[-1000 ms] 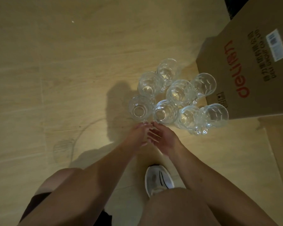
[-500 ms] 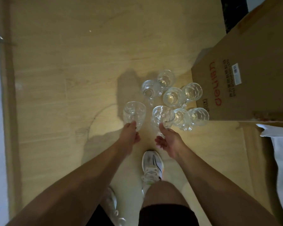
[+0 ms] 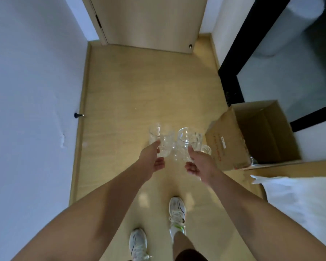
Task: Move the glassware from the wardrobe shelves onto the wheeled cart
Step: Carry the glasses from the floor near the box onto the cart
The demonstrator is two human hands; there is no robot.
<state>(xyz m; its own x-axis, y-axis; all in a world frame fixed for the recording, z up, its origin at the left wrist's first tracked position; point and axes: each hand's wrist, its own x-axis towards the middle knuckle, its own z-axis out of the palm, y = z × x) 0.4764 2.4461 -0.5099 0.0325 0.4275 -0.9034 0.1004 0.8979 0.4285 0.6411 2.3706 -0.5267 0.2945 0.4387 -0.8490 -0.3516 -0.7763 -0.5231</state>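
Note:
I stand over a wooden floor, holding two clear patterned glasses in front of me. My left hand (image 3: 152, 160) grips one glass (image 3: 161, 137) by its lower part. My right hand (image 3: 199, 164) grips the other glass (image 3: 189, 139) the same way. Both glasses are upright and raised well above the floor. More glasses (image 3: 206, 149) stay on the floor behind my right hand, mostly hidden by it and by the held glasses. No cart or wardrobe shelf is in view.
An open cardboard box (image 3: 252, 136) stands on the floor at the right, close to the glasses. A white wall (image 3: 32, 91) runs along the left, with a doorstop (image 3: 77, 115). A wooden door (image 3: 149, 21) closes the far end. White bedding (image 3: 299, 200) lies at the lower right.
Both hands took hold of a glass each and lifted them off the floor. I rose from a crouch to standing, so the view now takes in the hallway and door.

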